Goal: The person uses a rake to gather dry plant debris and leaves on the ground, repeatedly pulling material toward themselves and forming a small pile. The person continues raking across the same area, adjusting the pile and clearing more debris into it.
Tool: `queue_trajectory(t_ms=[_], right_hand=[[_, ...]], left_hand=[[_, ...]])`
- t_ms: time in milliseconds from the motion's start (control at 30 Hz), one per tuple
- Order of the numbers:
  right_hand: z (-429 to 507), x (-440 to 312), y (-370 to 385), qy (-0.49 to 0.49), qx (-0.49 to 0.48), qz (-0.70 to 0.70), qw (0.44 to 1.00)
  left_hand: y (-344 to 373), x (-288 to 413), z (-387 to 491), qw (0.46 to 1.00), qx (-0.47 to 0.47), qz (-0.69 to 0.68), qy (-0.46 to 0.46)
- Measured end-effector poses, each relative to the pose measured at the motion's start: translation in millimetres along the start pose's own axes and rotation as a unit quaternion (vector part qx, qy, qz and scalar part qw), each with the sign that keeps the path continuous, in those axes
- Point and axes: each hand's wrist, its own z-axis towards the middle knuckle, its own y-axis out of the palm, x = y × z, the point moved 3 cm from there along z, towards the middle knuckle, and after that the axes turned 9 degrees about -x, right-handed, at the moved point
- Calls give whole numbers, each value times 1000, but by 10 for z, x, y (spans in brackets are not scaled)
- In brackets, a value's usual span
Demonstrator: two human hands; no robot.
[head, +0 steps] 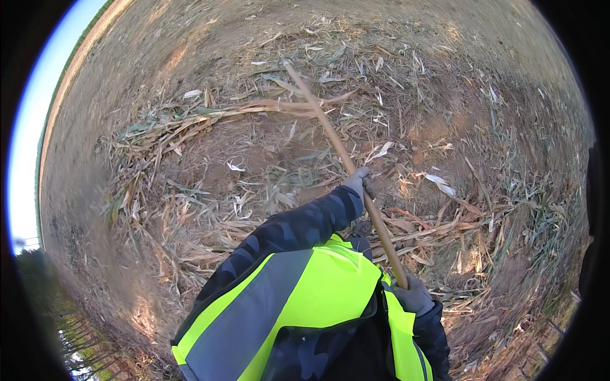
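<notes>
A long wooden handle [329, 126] slants from beside my body up to the ground ahead, where a small metal end [286, 61] shows; the tool's kind cannot be told. My left hand [360, 182], in a grey glove, grips the handle around its middle. Near the lower end, my right hand [413, 294], also gloved in grey, is closed on the same handle. Dry corn stalks and leaves [267, 108] lie on the soil under and left of the handle. More dry leaves [429, 233] lie right of it.
Pale corn husks [441, 185] and cut stalks lie scattered over the brown soil [200, 157]. A heap of green and dry leaves [157, 135] is at the left. Trees [38, 281] stand at the lower left rim; stubble stubs [543, 352] show at the lower right.
</notes>
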Motion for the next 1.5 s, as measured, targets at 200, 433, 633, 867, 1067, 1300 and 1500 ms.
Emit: queue_trajectory(t_ms=[200,433,633,867,1067,1300,1500], right_hand=[[859,-1402,1010,6,-98,160,982],[838,-1979,1994,110,-43,179,977],[708,-2415,2208,101,-113,223,963],[799,-2169,2557,63,-114,176,976],[652,-1751,2840,-9,-78,146,986],[-993,-335,2998,140,-81,220,962],[-1976,637,3389,256,-73,255,930]], left_hand=[[-812,887,-198,999,15,-38,19],[-1510,1219,-738,999,34,19,-28],[-1609,1509,-843,998,-30,46,-22],[-1899,1487,-955,996,16,81,-32],[-2147,1326,-1033,987,45,145,-48],[-2519,509,-1119,991,-10,100,-87],[-3018,-499,-1669,978,81,141,-133]])
